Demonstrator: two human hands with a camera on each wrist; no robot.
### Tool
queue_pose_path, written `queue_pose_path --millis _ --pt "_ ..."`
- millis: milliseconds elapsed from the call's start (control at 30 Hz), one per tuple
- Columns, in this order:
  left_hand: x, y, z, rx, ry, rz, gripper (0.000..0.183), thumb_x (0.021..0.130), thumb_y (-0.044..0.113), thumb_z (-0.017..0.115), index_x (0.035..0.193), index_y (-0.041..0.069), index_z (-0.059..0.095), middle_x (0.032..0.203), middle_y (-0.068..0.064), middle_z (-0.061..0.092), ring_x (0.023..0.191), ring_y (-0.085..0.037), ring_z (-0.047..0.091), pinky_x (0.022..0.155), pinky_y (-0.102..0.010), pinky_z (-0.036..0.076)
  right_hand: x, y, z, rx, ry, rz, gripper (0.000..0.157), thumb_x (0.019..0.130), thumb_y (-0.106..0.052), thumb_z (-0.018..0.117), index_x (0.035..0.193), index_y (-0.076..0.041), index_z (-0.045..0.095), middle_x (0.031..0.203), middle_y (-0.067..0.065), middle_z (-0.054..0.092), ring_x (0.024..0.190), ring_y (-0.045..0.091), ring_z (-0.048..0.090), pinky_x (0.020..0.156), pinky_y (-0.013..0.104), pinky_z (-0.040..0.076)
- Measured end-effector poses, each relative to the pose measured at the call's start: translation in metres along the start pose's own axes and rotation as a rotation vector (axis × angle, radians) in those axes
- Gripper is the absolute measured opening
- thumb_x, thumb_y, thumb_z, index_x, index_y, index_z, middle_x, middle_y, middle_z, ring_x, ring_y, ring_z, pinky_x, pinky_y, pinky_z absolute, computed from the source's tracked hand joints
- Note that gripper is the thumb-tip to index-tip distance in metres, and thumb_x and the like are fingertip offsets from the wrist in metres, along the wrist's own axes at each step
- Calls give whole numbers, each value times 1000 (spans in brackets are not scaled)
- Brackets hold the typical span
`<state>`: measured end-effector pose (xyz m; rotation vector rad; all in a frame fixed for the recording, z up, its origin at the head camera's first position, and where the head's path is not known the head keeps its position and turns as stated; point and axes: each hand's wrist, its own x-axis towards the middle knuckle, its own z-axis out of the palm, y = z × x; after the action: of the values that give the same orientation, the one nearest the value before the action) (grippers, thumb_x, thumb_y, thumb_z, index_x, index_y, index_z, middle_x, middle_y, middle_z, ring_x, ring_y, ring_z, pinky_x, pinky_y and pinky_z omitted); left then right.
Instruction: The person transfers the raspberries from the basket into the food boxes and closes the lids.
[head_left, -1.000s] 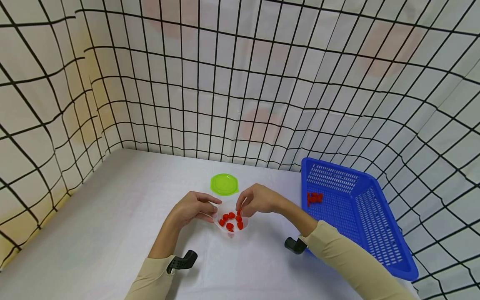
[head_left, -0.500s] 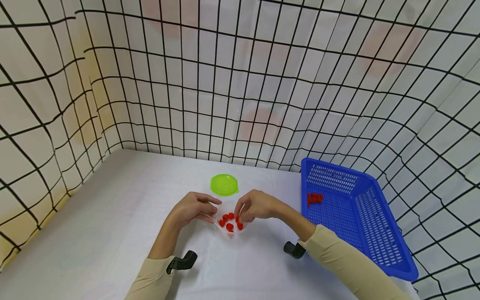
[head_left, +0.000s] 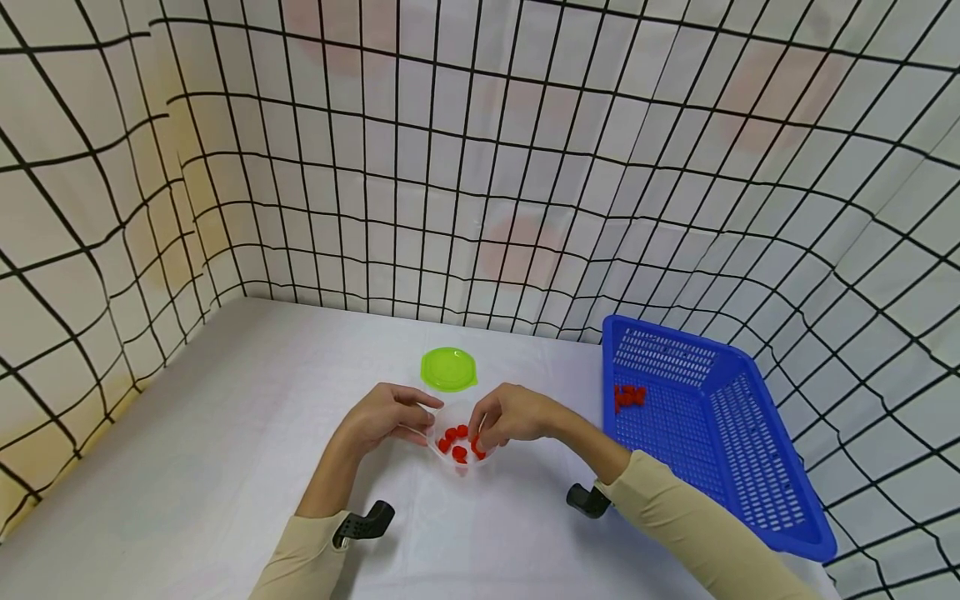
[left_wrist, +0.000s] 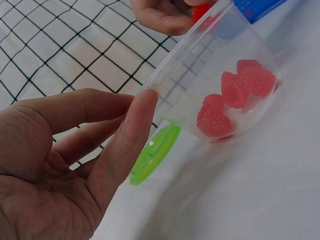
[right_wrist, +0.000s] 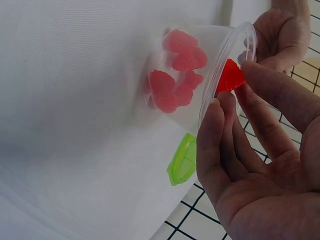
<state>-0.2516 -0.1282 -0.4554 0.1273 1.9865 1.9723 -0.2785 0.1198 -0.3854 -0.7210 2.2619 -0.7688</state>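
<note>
A clear plastic bowl [left_wrist: 182, 100] stands on the white cloth with several red raspberries [left_wrist: 235, 90] in its bottom. My left hand [head_left: 386, 417] pinches its rim from the left side, thumb outside in the left wrist view. Over the opposite side of the bowl, my right hand [head_left: 513, 412] holds a red raspberry [right_wrist: 230, 76] between its fingertips, right at the rim. Behind the bowl lies a bright green lid [head_left: 448, 370], flat on the cloth.
A blue perforated basket [head_left: 675, 442] stands at the right, beyond my right forearm. Several more raspberries [head_left: 628, 396] lie at its left inner side. Black wire mesh [head_left: 465, 175] over white sheeting walls off the back and sides.
My right hand has come down lower into the bowl's opening and now covers some of the berries on its right. My left hand, the bowl, lid and basket have stayed put.
</note>
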Motion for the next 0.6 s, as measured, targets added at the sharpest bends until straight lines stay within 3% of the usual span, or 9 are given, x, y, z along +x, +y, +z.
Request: queue_pose_path --millis 600 --pt "-1 2 1 3 2 -1 33 92 3 64 122 -12 67 98 -18 73 77 -20 68 73 -37 65 -4 2 -4 -1 10 -24 16 88 -11 74 103 -5 77 88 0 76 83 14 69 74 31 62"
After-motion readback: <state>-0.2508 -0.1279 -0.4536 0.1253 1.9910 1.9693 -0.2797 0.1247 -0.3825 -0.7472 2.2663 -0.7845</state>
